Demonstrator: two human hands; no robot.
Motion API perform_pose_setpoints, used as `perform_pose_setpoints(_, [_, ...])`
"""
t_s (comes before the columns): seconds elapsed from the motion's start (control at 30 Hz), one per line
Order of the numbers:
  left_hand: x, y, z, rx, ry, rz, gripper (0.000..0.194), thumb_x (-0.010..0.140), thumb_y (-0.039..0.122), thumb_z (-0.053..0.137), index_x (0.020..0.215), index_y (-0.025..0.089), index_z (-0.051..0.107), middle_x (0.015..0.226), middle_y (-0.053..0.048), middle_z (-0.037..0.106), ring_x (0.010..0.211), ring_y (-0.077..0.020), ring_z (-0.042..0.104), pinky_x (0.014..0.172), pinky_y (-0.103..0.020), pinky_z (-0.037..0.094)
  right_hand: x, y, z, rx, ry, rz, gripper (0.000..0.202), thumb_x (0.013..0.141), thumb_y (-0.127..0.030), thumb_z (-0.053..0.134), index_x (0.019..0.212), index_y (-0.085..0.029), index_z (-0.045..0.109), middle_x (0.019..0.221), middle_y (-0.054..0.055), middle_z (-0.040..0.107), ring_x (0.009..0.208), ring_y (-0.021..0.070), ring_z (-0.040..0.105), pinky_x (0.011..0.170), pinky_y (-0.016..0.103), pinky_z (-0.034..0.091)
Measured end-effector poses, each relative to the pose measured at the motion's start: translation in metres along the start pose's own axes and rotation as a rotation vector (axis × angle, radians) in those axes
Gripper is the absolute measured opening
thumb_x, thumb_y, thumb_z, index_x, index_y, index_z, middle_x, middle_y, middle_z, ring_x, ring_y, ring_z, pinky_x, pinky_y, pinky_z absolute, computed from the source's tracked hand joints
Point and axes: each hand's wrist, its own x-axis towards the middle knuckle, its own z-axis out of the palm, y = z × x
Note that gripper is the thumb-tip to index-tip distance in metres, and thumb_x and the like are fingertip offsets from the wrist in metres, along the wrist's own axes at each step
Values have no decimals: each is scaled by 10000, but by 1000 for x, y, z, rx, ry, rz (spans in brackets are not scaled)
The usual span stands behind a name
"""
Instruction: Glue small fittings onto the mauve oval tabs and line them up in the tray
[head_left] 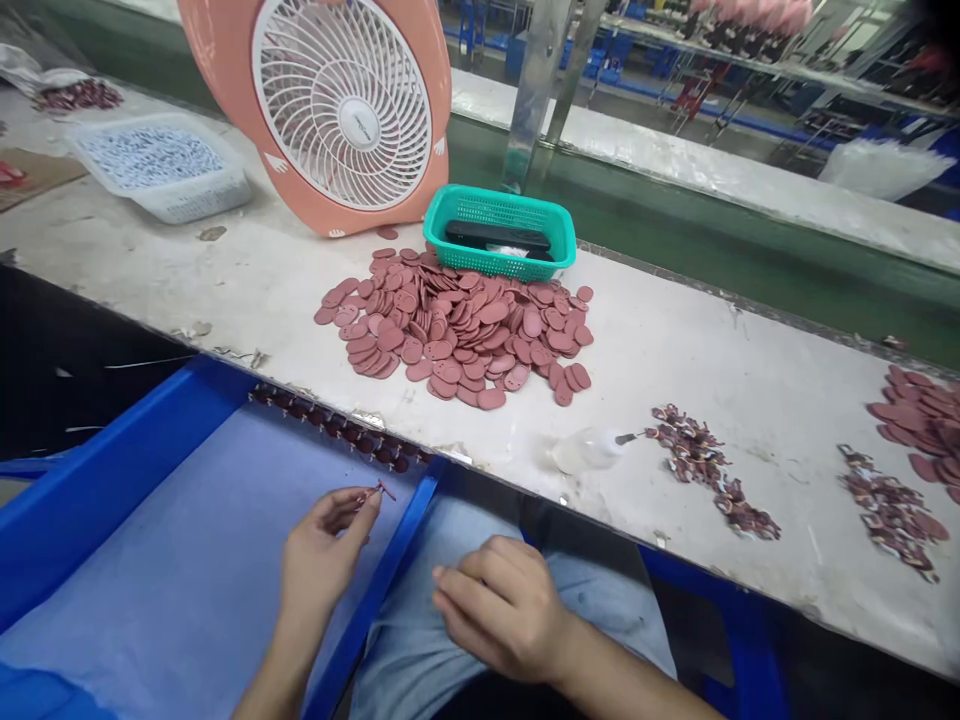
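My left hand (330,545) is over the blue tray (187,570), its thumb and fingertips pinched on a small dark red piece with a thin stem (385,490). Along the tray's far edge, close to those fingertips, runs a row of small dark red pieces (352,432). My right hand (506,605) hovers above my lap with its fingers curled in; nothing shows at the fingertips, and the palm is hidden. On the table ahead of both hands lies a large heap of flat reddish-brown oval pieces (465,325).
A clear bottle with a dark needle tip (589,450) lies near small brown parts (694,450). Behind the heap sits a green basket (499,205). An orange fan (315,110) and a white tub (172,180) stand left. More ovals (919,410) and brown parts (889,510) lie right.
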Motion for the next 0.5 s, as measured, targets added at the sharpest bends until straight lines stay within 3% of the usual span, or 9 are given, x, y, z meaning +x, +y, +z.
perform_pose_setpoints(0.2, [54,-23,29,343,-151,96,214,817,419,698,846,208,713,853,-48,764,782,-248,704,771,-366,525,-32,11,-19,-64,-66,160,149,916,-111,578,1029,-142,670,731,54,665,597,162,579,537,283,477])
perform_pose_setpoints(0.4, [69,-27,45,533,-233,87,265,924,391,638,1072,174,671,1065,-64,702,915,-228,683,801,-425,563,-37,15,-22,-99,-45,198,156,919,-105,564,1027,-148,668,722,54,666,585,165,584,515,279,486])
perform_pose_setpoints(0.5, [73,-23,50,575,-224,114,268,922,390,642,1077,173,668,1043,-58,702,879,-218,687,765,-405,571,-36,17,-22,-117,-30,199,152,923,-108,558,1013,-143,675,720,57,670,586,166,588,511,281,494])
